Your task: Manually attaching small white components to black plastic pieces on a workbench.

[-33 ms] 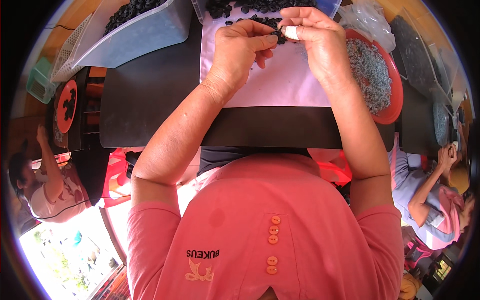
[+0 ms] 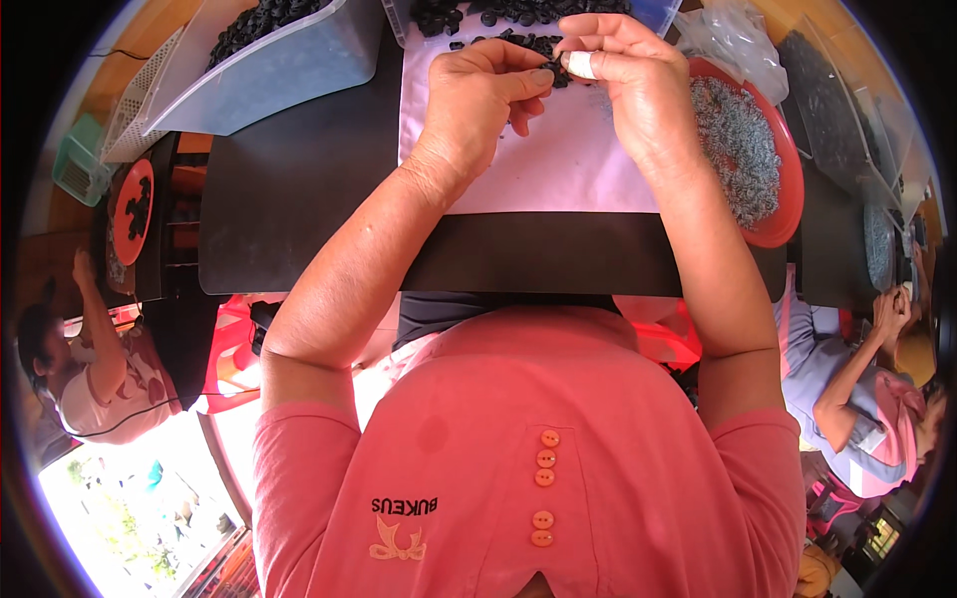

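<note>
Above the far part of a pale pink cloth (image 2: 558,169), both hands meet fingertip to fingertip. My left hand (image 2: 477,105) pinches a small black part (image 2: 550,70) between thumb and fingers. My right hand (image 2: 643,90), with white tape round one digit, is closed in a pinch right beside that part. Whatever its fingertips hold is too small to make out. Just beyond the hands, loose black parts (image 2: 513,40) lie on the cloth. Close by the right wrist sits a red bowl (image 2: 793,199) with many tiny silvery-grey pieces (image 2: 738,149) in it.
At the left stands a translucent bin (image 2: 299,75) with black parts; another bin (image 2: 653,15) of them is at the far edge. A clear plastic bag (image 2: 733,45) lies behind the bowl. The dark table (image 2: 299,189) ends before me. Other people (image 2: 95,384) sit at both sides.
</note>
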### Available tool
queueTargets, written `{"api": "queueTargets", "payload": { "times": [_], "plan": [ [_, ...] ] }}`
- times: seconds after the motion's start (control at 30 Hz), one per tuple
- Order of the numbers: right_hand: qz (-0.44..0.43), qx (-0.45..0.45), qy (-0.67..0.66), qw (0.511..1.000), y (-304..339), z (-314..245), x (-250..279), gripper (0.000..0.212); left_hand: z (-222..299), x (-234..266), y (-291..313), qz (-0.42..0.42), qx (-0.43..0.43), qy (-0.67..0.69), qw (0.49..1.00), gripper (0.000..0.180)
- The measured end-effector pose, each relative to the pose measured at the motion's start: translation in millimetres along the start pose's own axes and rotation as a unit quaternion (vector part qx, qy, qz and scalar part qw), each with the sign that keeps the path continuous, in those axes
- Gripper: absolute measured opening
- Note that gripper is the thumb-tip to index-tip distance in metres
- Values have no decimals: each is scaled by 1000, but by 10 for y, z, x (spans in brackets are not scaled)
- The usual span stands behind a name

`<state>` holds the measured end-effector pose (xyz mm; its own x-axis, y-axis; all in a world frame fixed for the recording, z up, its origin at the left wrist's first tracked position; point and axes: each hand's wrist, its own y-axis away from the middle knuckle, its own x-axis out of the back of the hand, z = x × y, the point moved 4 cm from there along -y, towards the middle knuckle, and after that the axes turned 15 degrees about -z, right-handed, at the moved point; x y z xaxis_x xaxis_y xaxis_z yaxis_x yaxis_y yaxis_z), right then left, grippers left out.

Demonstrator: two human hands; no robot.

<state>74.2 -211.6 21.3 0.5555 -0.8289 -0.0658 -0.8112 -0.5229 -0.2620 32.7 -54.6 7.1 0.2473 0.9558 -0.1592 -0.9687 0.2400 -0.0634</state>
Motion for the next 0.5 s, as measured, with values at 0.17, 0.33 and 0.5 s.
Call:
{"api": "queueTargets", "payload": {
  "times": [0.17, 0.33, 0.5],
  "plan": [
    [26, 3, 0, 1000, 22, 34, -39, 25, 35, -15, 19, 5, 1, -22, 1000, 13],
    [34, 41, 23, 998, 45, 21, -94, 21, 31, -19, 24, 7, 2, -23, 1000, 13],
    [54, 47, 63, 995, 68, -39, -188, 20, 76, -53, 84, 32, 0, -37, 999, 13]
  ]
}}
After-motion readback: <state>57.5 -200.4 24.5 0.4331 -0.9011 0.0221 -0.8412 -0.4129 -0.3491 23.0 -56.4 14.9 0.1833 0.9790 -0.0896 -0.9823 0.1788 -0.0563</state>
